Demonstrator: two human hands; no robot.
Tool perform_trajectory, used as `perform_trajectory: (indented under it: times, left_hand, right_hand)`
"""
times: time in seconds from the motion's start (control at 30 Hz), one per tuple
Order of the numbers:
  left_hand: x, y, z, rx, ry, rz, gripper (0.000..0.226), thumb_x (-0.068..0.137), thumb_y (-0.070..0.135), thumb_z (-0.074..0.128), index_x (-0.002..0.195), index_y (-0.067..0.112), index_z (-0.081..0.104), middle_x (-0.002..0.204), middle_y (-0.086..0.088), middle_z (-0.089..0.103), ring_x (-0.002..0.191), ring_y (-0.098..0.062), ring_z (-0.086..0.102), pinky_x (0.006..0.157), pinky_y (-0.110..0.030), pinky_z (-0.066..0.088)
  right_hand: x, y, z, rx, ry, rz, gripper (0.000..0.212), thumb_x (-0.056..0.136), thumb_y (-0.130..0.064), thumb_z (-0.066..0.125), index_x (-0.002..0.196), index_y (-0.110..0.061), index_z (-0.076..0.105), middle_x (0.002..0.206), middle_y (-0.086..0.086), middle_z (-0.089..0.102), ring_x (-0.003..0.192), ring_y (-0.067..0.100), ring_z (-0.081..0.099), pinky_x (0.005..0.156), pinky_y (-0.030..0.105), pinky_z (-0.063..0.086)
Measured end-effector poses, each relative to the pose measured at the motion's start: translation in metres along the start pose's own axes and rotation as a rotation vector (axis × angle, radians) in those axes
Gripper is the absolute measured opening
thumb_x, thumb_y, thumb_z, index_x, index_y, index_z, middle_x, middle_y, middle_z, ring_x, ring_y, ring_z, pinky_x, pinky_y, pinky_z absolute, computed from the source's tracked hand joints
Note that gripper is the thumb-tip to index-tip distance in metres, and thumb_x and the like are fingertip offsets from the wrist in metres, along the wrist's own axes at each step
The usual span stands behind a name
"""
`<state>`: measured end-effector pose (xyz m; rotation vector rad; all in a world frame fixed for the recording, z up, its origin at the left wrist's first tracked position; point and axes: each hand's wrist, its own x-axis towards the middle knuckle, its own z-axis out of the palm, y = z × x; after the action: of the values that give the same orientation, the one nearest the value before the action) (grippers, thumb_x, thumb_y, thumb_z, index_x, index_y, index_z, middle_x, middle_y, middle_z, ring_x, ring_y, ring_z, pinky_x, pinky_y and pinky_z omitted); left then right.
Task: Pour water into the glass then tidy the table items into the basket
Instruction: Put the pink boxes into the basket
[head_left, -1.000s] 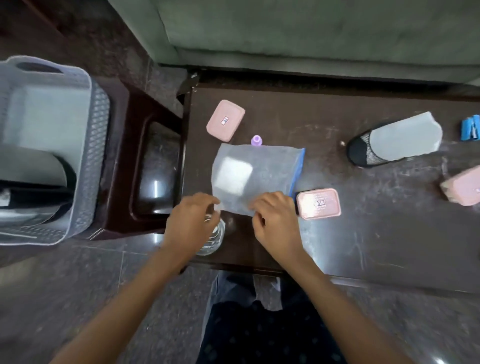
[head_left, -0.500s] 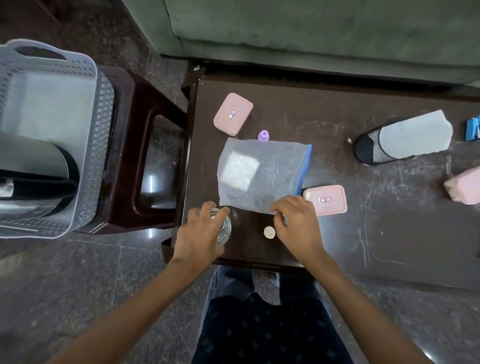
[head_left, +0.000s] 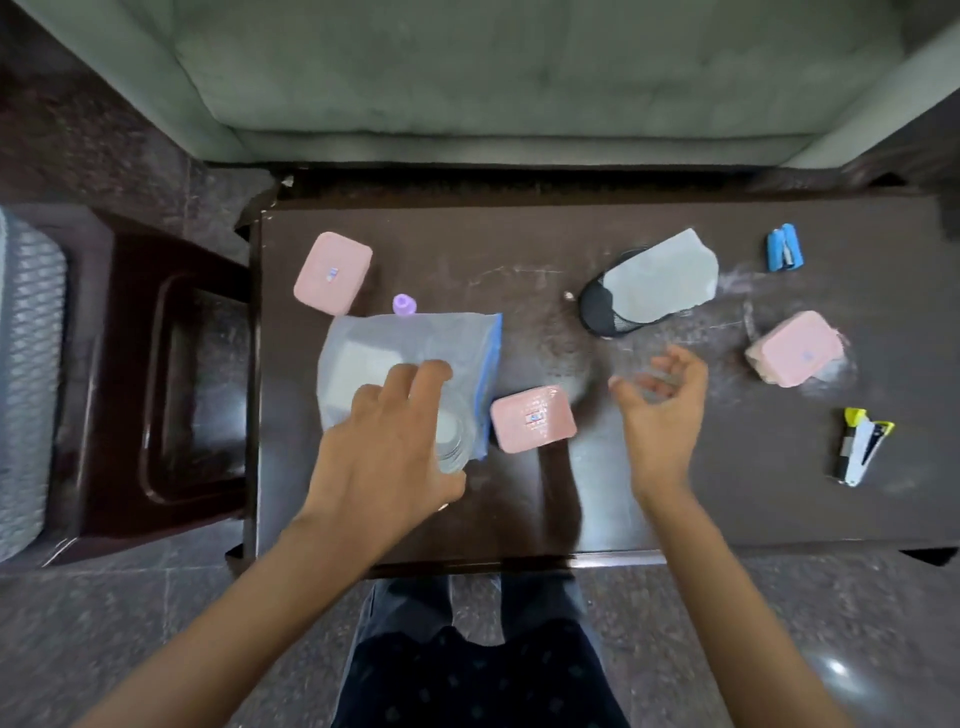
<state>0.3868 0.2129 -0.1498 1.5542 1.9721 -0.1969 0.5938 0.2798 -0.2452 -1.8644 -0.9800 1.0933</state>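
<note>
— So, where is the glass (head_left: 451, 437) right now?

— Under my left hand (head_left: 387, 441), near the desk's (head_left: 727, 519) front edge toward its left end. My fingers arch over its rim from above. It stands partly on the lower right corner of a clear zip bag (head_left: 379, 348) with a blue edge.

— Is that grip closed on it?

— I cannot tell; my hand hides most of the glass, and the picture is blurred there.

— And your right hand (head_left: 660, 410)?

— Raised above the middle of the desk, palm turned left, fingers loosely spread, holding nothing.

— What else lies about?

— A pink lidded box (head_left: 532, 418) sits just right of the bag, between my hands. Another pink box (head_left: 332, 273) is near the back left corner, with a small purple cap (head_left: 404, 304) beside it at the bag's far edge. A black mesh slipper (head_left: 649, 286) with a grey insole lies toward the back. A third pink box (head_left: 795, 348), a blue stapler (head_left: 784, 248) and a yellow and white stapler (head_left: 860, 446) lie at the right end.

— The basket (head_left: 28, 374)?

— On a dark stool (head_left: 156, 374) left of the desk, only its grey perforated side showing.
</note>
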Motion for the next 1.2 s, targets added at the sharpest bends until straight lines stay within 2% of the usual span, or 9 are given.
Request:
perform_trajectory:
  times: [0.1,0.13,0.2,0.33,0.53,0.73,0.87,1.07,1.2]
  left_hand:
    - [0.019,0.03,-0.002,-0.055,0.029,0.014,0.069,0.066,0.037,0.072,0.12,0.028,0.031,0.12,0.005,0.047,0.104,-0.025,0.05,0.069,-0.04,0.049]
    - [0.027,0.039,-0.001,-0.071,0.039,0.024,0.068,0.064,0.036,0.073,0.119,0.028,0.033,0.119,0.004,0.049,0.102,-0.026,0.052,0.07,-0.042,0.05]
    - [0.044,0.055,0.001,-0.109,0.056,0.047,0.068,0.061,0.034,0.075,0.116,0.028,0.035,0.118,0.002,0.051,0.101,-0.028,0.054,0.072,-0.045,0.051]
    - [0.079,0.082,0.008,-0.106,0.08,0.068,0.07,0.062,0.032,0.078,0.118,0.025,0.036,0.12,-0.003,0.051,0.104,-0.032,0.054,0.076,-0.046,0.052]
    - [0.123,0.103,0.026,-0.078,0.106,0.05,0.071,0.063,0.029,0.077,0.12,0.023,0.037,0.12,-0.006,0.049,0.103,-0.034,0.052,0.069,-0.038,0.04]
    - [0.145,0.116,0.043,-0.013,0.06,0.056,0.073,0.063,0.027,0.08,0.122,0.021,0.037,0.124,-0.006,0.047,0.106,-0.034,0.051,0.069,-0.04,0.043]
    - [0.152,0.12,0.052,0.029,0.063,0.071,0.072,0.064,0.026,0.079,0.123,0.022,0.037,0.126,-0.006,0.046,0.106,-0.034,0.05,0.064,-0.037,0.038]
    - [0.155,0.121,0.054,0.057,0.056,0.089,0.075,0.066,0.027,0.078,0.128,0.024,0.036,0.131,-0.005,0.043,0.11,-0.035,0.047,0.064,-0.036,0.037]
    - [0.157,0.119,0.054,0.041,0.052,0.078,0.077,0.066,0.029,0.079,0.129,0.026,0.036,0.133,-0.005,0.041,0.111,-0.034,0.047,0.066,-0.035,0.037]
  right_hand:
    - [0.038,-0.001,-0.01,0.019,-0.089,0.036,0.09,0.069,-0.008,0.08,0.139,-0.017,0.026,0.138,0.003,0.037,0.119,0.013,0.045,0.095,0.016,0.041]
    - [0.049,0.0,-0.009,0.012,-0.141,0.023,0.098,0.066,-0.008,0.082,0.142,-0.017,0.02,0.138,-0.002,0.035,0.121,0.008,0.043,0.097,0.013,0.039]
    - [0.07,0.002,-0.005,0.018,-0.242,0.019,0.103,0.063,-0.006,0.084,0.142,-0.015,0.017,0.129,-0.011,0.039,0.113,-0.005,0.046,0.089,0.004,0.041]
    - [0.1,0.007,0.01,0.015,-0.298,0.105,0.113,0.046,-0.03,0.089,0.139,-0.015,0.027,0.131,0.002,0.052,0.118,0.016,0.052,0.098,0.029,0.047]
    - [0.108,0.014,0.007,-0.03,-0.286,0.08,0.114,0.039,-0.046,0.089,0.135,-0.016,0.036,0.13,0.003,0.055,0.118,0.02,0.054,0.098,0.038,0.049]
    - [0.103,0.029,-0.019,-0.053,-0.325,0.053,0.1,0.043,-0.043,0.089,0.128,-0.017,0.044,0.124,0.002,0.059,0.116,0.018,0.056,0.098,0.037,0.049]
    - [0.1,0.031,-0.025,-0.05,-0.37,0.056,0.088,0.051,-0.025,0.091,0.126,-0.015,0.047,0.121,0.003,0.061,0.113,0.017,0.057,0.089,0.023,0.05]
    - [0.1,0.031,-0.028,-0.029,-0.395,0.041,0.086,0.052,-0.024,0.09,0.126,-0.015,0.047,0.121,0.003,0.062,0.113,0.017,0.058,0.089,0.025,0.05]
    - [0.103,0.028,-0.026,-0.047,-0.415,0.044,0.095,0.045,-0.037,0.089,0.128,-0.017,0.046,0.123,0.002,0.061,0.115,0.016,0.057,0.095,0.031,0.05]
